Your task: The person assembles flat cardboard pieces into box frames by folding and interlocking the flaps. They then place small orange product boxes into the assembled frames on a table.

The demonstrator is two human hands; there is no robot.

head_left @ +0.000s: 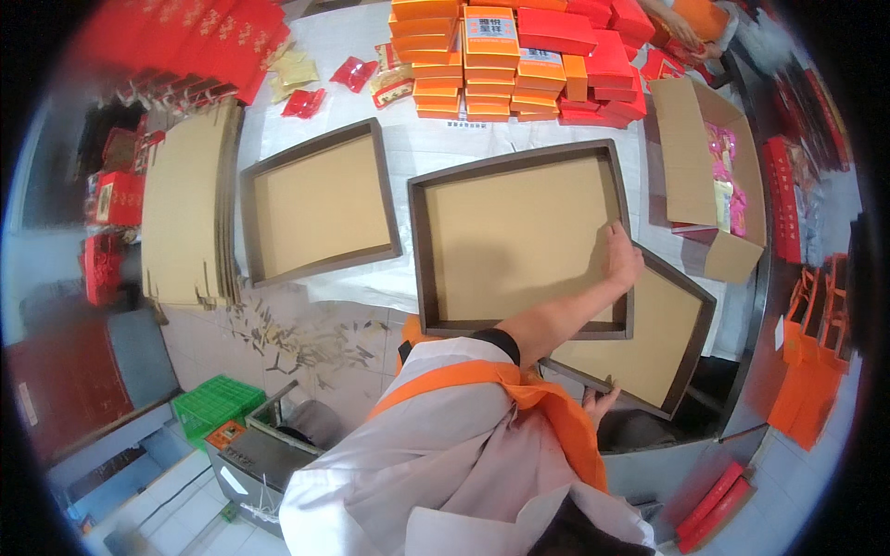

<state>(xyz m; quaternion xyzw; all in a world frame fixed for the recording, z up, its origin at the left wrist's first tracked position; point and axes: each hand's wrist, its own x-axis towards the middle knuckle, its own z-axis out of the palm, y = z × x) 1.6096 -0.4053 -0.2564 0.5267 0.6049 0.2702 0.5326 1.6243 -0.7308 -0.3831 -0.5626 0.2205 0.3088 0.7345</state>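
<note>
A large shallow cardboard tray, tan inside with a dark brown rim, lies tilted in the middle, overlapping a second tray of the same kind at the right. My left arm reaches across to the right, and my left hand grips the upper tray's right rim. Low at the right, my right hand holds the lower tray's near rim; its fingers are partly hidden and its forearm is behind my clothing. A third tray rests to the left on the white-covered table, apart from both hands.
Orange boxes and red boxes are stacked at the back. An open carton with pink packets stands at right. Cardboard sheets stand at left, near scraps on the floor. Another person's hand shows at back right.
</note>
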